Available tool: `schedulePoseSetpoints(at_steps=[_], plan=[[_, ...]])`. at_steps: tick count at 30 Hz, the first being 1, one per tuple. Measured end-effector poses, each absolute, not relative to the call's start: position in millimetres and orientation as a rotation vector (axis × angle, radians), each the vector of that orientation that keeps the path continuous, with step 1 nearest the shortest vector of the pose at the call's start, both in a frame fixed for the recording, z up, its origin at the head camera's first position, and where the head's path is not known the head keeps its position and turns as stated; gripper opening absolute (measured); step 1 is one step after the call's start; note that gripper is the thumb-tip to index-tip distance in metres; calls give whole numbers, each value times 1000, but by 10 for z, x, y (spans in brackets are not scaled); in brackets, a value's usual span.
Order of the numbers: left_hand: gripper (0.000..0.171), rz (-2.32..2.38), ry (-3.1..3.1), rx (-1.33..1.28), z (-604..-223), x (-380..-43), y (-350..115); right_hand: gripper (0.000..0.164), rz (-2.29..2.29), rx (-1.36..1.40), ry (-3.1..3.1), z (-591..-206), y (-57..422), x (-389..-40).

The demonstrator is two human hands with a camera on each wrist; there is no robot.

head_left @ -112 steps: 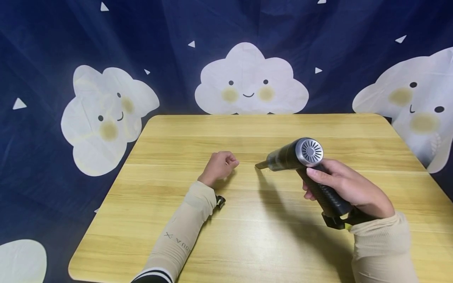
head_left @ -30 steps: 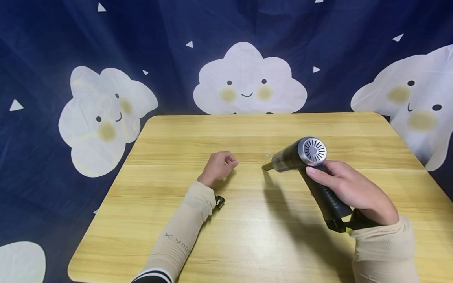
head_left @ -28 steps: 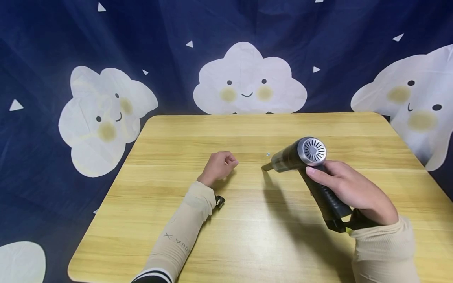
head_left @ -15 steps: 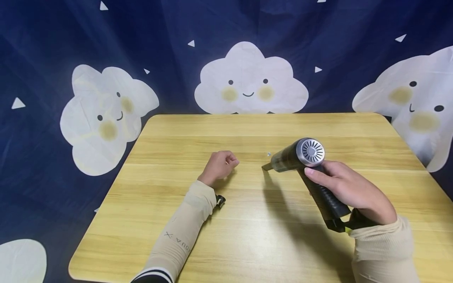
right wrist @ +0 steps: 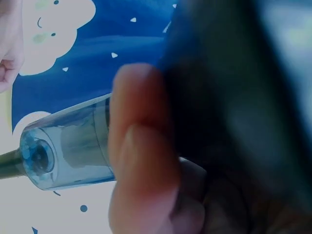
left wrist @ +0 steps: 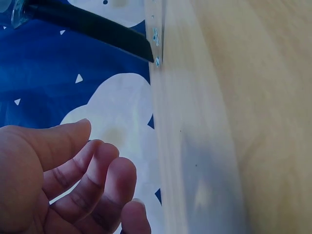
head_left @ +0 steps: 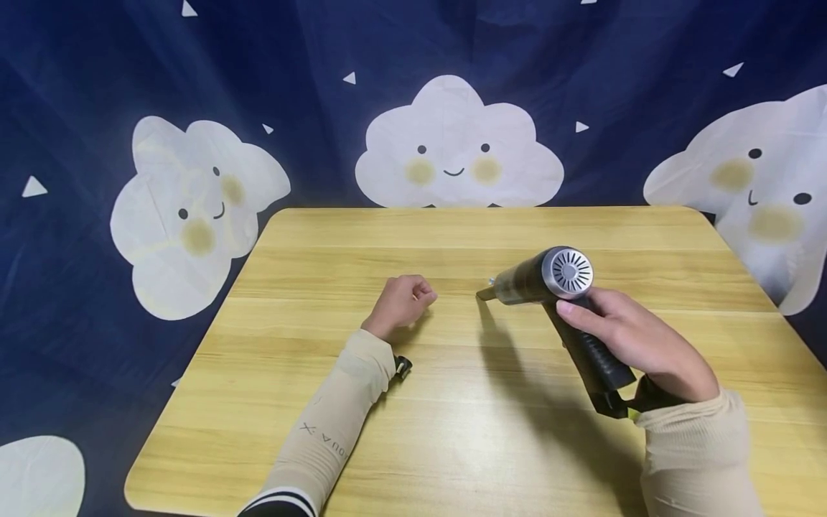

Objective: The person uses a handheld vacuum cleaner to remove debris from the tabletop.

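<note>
My right hand (head_left: 636, 337) grips the black handle of a handheld vacuum cleaner (head_left: 533, 278), thumb along its near side. The vacuum has a silver vented end cap, a clear dust cup (right wrist: 73, 146) with small bits inside, and a dark narrow nozzle (head_left: 487, 294) pointing left, its tip low over the table. Beside the nozzle lie a few tiny bluish, shiny scraps (left wrist: 156, 36); in the head view the vacuum partly covers them. My left hand (head_left: 402, 305) rests on the table left of the nozzle, fingers loosely curled around nothing.
The wooden table (head_left: 310, 244) has rounded corners and a light grain. Behind it hangs a dark blue curtain (head_left: 310, 43) printed with smiling white clouds. A black wrist strap mount (head_left: 403, 368) sits at my left wrist.
The vacuum first shifted a little right, which bared the scraps in the head view. In the last half second its nozzle moved slightly away from me, toward them. The left hand stayed still.
</note>
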State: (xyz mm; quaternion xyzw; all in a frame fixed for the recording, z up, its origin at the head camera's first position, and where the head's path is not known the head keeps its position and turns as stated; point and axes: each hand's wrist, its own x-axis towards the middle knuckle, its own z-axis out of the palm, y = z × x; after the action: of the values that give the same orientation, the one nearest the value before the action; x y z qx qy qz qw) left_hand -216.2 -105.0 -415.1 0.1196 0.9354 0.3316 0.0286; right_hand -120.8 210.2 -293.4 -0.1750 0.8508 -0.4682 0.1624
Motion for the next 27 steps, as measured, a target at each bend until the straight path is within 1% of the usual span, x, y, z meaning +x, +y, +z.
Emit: schedulePoseSetpoints(at_steps=[7, 27], plan=[[15, 1020, 2887, 371, -4147, -2158, -1048, 37, -1380, -445, 2428, -2943, 2107, -1251], [13, 1028, 2892, 369, -4143, -2163, -1053, 39, -1508, -401, 2385, -3012, 2145, -1358]])
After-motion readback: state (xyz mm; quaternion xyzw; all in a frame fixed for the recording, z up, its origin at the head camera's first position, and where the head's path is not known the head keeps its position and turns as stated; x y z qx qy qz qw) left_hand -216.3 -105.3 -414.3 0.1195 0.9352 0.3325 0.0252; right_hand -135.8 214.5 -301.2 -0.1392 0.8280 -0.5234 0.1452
